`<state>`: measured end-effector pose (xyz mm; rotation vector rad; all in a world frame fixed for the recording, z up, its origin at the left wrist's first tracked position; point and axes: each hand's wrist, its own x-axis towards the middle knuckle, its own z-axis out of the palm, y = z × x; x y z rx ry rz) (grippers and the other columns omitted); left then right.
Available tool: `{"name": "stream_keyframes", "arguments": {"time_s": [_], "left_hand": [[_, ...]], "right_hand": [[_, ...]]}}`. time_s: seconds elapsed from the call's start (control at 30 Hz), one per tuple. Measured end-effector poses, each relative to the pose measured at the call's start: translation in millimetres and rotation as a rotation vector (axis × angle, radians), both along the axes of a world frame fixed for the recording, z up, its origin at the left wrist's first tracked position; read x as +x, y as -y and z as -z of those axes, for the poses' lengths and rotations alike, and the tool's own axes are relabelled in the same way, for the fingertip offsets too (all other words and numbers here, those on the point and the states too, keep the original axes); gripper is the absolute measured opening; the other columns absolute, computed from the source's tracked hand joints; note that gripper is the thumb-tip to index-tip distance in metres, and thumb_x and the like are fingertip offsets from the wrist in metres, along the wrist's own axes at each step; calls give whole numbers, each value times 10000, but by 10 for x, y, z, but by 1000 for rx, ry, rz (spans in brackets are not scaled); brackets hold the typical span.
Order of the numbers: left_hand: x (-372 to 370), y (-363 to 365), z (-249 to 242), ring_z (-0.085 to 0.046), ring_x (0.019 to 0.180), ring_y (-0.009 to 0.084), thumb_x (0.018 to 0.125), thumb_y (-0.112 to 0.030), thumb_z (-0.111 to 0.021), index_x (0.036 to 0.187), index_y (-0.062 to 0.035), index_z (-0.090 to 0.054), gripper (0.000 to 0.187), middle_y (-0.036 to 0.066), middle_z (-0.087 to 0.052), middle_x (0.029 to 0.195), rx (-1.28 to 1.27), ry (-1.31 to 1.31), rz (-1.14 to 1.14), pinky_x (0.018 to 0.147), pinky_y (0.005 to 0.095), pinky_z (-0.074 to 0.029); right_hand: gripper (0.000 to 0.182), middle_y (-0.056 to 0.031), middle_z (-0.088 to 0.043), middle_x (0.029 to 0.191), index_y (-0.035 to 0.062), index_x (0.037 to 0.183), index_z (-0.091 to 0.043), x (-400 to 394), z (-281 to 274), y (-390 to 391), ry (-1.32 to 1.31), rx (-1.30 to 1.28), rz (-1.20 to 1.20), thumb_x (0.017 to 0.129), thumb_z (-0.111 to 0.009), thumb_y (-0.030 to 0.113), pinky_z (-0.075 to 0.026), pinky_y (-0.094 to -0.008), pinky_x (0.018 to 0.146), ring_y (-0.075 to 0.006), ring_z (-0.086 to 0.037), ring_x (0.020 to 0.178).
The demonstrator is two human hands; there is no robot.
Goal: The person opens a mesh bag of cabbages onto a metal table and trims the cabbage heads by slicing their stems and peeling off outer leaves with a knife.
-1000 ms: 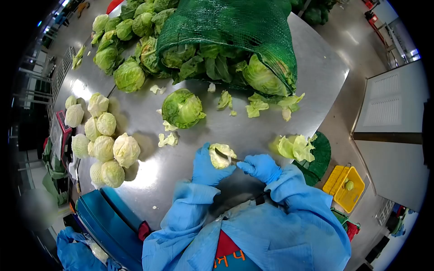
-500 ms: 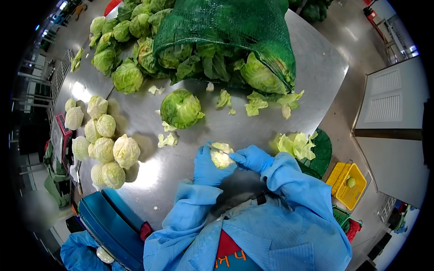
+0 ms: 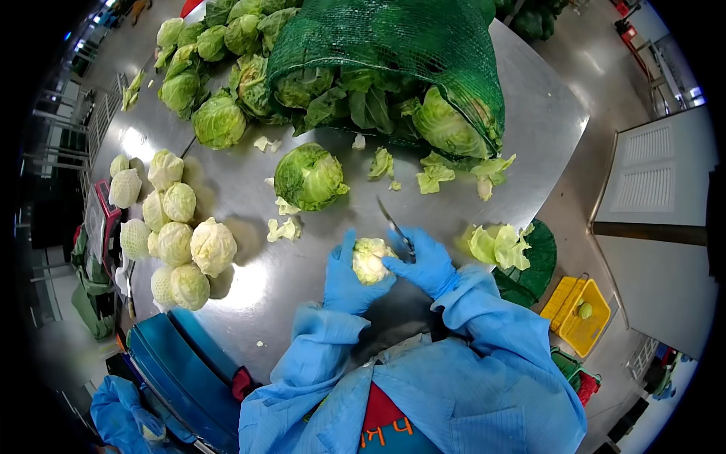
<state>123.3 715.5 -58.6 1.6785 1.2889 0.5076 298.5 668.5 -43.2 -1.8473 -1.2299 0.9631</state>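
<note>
A small pale trimmed cabbage (image 3: 370, 261) sits in my left hand (image 3: 349, 278), gloved in blue, the fingers curled round its left side and underside. My right hand (image 3: 426, 262), gloved too, grips a knife (image 3: 395, 225). Its blade points up and away to the left, apart from the cabbage, while my right thumb touches the cabbage's near right side. The knife's handle is mostly hidden in my fingers. Beyond my hands, a larger green cabbage (image 3: 310, 177) rests on the metal table (image 3: 302, 325) with leaf scraps (image 3: 284, 229) beside it.
Several pale cabbages (image 3: 175, 243) stand at left, some in foam netting. A green mesh sack (image 3: 393, 45) of cabbages lies at the back, near untrimmed cabbages (image 3: 219, 121). Loose leaves (image 3: 499, 246) hang by the right edge above a green container (image 3: 538, 261). Another person's blue sleeve (image 3: 117, 412) shows lower left.
The knife has swung up off the cabbage, its blade now pointing away from me. My right thumb has come onto the cabbage, which has turned slightly in my left hand.
</note>
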Motion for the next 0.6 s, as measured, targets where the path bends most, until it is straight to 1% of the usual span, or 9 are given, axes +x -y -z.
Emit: {"name": "stream_keyframes", "arguments": {"time_s": [0.1,0.17,0.2,0.27,0.3,0.37,0.47,0.57,0.6], "left_hand": [[-65,28,41,-502,1116,350,545,-349,-882,1346,-25,-407,985,203,-456,1232,65,26,55,945,431,-444],[-149,28,105,-506,1119,349,551,-344,-879,1332,-32,-415,960,201,-461,1236,158,69,100,948,431,-443],[-193,46,100,-512,1116,348,554,-340,-877,1316,-39,-428,935,201,-464,1240,112,136,76,945,427,-444],[-284,74,84,-523,1111,347,560,-332,-874,1285,-53,-453,883,201,-471,1246,21,262,24,939,420,-446],[-305,79,19,-527,1110,349,571,-322,-866,1278,-52,-456,861,203,-480,1240,61,177,27,930,413,-451],[-301,97,-192,-534,1108,352,594,-300,-852,1264,-50,-461,815,208,-499,1228,135,9,27,912,400,-461],[-180,-90,-304,-548,1081,365,619,-273,-829,1275,-25,-439,803,207,-539,1172,-323,-12,173,889,403,-471],[-147,57,-255,-636,887,270,618,-265,-824,1153,-37,-518,657,128,-632,949,27,-104,0,761,386,-512],[-172,97,-198,-629,905,282,608,-280,-831,1169,-36,-512,690,139,-625,978,71,-132,-10,778,389,-508]], "right_hand": [[559,-142,-609,1024,83,1245,-538,85,231,-97,154,86,-293,830,-648,441,-507,-388,768,-307,-615,866],[595,-118,-606,959,128,1324,-500,51,337,-103,133,91,-281,819,-675,391,-503,-372,750,-273,-616,845],[626,-106,-604,926,151,1363,-481,18,304,-138,121,97,-278,814,-689,366,-500,-364,741,-256,-617,835],[617,-127,-598,942,158,1376,-460,-27,160,-203,70,65,-419,838,-639,403,-507,-388,751,-295,-616,863],[614,-137,-595,950,161,1382,-450,-66,98,-220,42,45,-486,850,-614,421,-511,-400,756,-315,-615,877],[577,-131,-586,926,179,1367,-466,-198,110,-153,-2,105,-502,864,-598,428,-510,-398,714,-310,-619,851],[546,-115,-581,915,187,1351,-480,-263,99,-139,23,157,-536,877,-584,436,-511,-399,664,-306,-625,806],[514,-101,-591,926,190,1321,-506,-308,142,-92,108,170,-481,881,-580,444,-517,-398,648,-314,-630,774],[501,-98,-597,932,192,1309,-518,-334,177,-75,140,174,-450,882,-580,447,-519,-397,647,-319,-631,766]]}}
